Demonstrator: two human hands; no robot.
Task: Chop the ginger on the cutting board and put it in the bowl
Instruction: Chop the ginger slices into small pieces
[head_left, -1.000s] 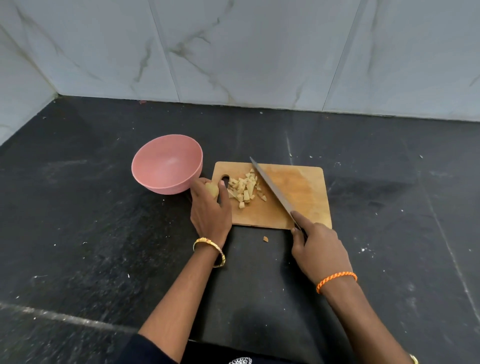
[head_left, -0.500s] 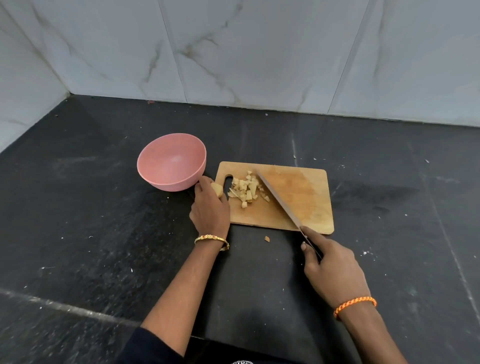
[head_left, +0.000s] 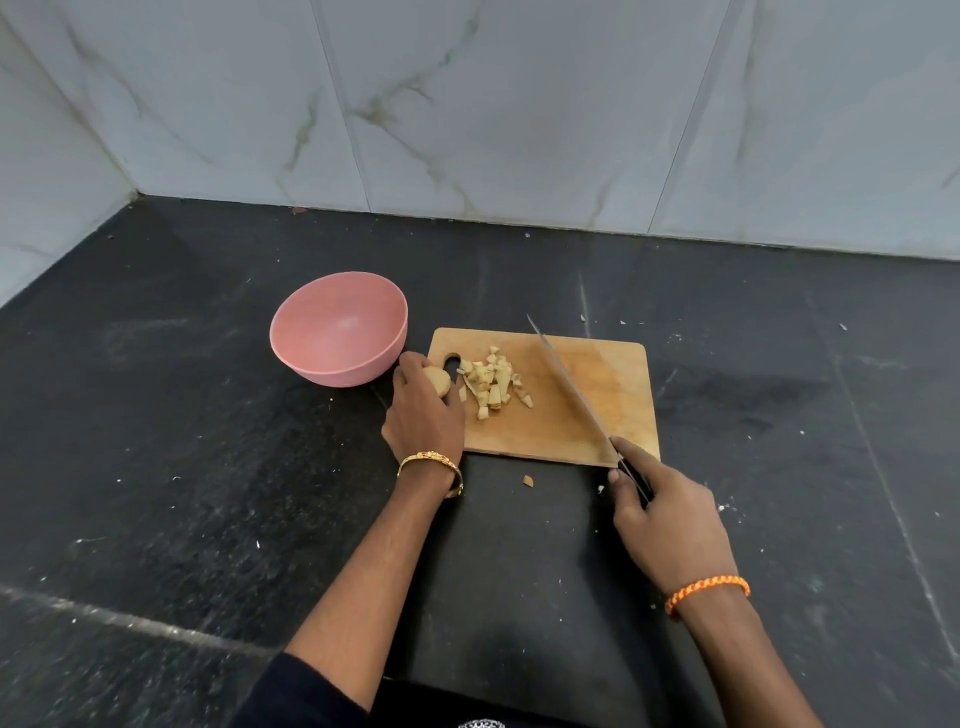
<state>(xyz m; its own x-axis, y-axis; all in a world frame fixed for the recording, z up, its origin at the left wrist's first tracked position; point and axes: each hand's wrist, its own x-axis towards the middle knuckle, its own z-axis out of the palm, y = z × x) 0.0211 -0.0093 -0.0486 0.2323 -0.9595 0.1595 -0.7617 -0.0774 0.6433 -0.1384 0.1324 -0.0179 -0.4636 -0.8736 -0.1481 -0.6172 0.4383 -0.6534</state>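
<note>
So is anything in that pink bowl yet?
Empty. The bowl shows only its bare pink inside; the chopped ginger lies on the cutting board.

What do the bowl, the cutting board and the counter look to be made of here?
Pink bowl: probably plastic or melamine; matte, uniform colour, thin rim. Cutting board: wood or bamboo; tan with visible grain and a cut-out handle slot. Counter: likely dark polished stone, black and mottled with a faint sheen and pale specks.
</note>
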